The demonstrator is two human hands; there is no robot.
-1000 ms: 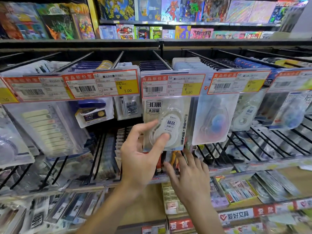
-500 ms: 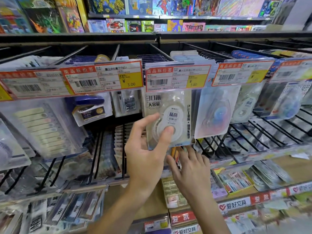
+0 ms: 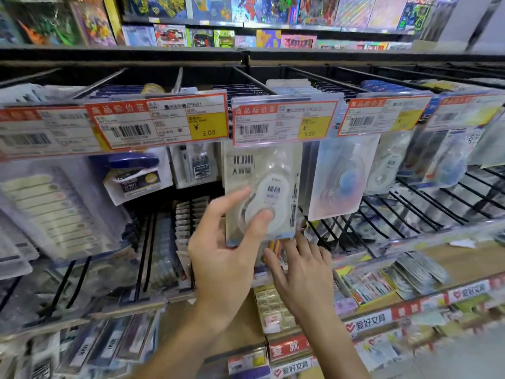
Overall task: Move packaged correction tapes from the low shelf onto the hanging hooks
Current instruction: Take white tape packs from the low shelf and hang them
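Above the fingers, hooks are hung with packs behind price tags. A correction tape pack is pinched by the left hand, thumb on its blister. Just below, the right hand is spread wide, holding nothing.

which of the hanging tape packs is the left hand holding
The white pack under the 5.80 tag; the left hand pinches it. The blue pack beside it hangs untouched.
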